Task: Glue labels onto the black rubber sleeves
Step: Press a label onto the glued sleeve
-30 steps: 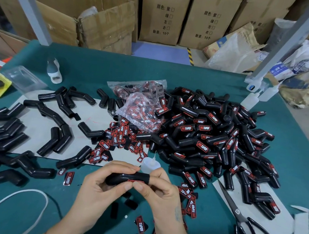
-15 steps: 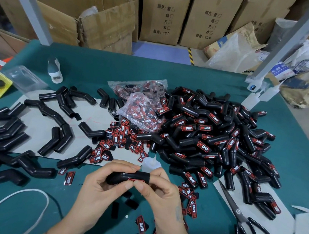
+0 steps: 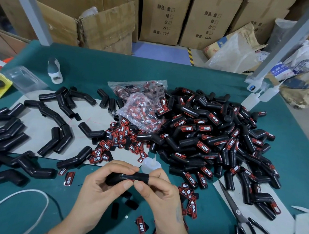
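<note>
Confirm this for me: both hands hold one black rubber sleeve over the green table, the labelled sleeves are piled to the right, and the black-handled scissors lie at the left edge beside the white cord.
One thing is wrong. The head view shows the black-handled scissors at the lower right, on grey card below the labelled pile, not beside the white cord at the left. The rest stands: the left hand and right hand hold one black rubber sleeve over the green table.

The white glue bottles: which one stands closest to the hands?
The small white glue bottle just behind the sleeve that both hands hold, its nozzle pointing up. The other bottles lie at the table's far right corner.
</note>
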A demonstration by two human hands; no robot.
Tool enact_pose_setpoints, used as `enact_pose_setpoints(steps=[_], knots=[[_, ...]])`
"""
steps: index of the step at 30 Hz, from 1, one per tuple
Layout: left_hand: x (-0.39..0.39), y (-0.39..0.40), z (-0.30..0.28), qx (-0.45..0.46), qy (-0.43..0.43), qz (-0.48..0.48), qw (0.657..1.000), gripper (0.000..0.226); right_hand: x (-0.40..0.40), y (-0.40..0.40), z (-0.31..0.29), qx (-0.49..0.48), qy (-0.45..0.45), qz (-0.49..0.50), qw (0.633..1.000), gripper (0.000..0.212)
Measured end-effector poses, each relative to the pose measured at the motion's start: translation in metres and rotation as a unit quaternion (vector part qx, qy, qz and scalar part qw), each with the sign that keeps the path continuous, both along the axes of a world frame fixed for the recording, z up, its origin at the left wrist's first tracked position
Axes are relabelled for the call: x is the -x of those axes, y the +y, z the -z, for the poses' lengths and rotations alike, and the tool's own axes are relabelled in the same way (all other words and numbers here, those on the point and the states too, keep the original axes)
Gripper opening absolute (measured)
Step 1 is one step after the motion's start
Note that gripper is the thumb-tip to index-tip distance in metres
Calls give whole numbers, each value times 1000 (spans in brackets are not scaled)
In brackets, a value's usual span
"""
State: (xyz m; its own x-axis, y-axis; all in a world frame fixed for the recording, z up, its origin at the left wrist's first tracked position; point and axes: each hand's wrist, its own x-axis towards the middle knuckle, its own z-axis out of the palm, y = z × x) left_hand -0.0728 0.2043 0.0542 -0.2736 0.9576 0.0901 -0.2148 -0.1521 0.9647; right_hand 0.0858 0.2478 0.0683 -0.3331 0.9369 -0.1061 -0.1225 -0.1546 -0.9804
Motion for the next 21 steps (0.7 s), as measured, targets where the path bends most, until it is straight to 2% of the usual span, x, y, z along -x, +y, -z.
enact_pose_setpoints(steps=[8, 14, 17, 21], knots=[[-1, 0, -1, 1, -2, -1, 1000, 32, -1, 1, -2, 0, -4, -6, 1000, 34], [-1, 2, -1, -3, 16, -5, 1000, 25, -1, 1, -10, 20, 7, -13, 1000, 19], [-1, 1, -2, 0, 18, -2, 1000, 30, -1, 0, -12, 13, 2, -7, 1000, 22], [-2, 1, -1, -4, 27, -4, 1000, 21, -2, 0, -13, 4, 6, -7, 1000, 24]])
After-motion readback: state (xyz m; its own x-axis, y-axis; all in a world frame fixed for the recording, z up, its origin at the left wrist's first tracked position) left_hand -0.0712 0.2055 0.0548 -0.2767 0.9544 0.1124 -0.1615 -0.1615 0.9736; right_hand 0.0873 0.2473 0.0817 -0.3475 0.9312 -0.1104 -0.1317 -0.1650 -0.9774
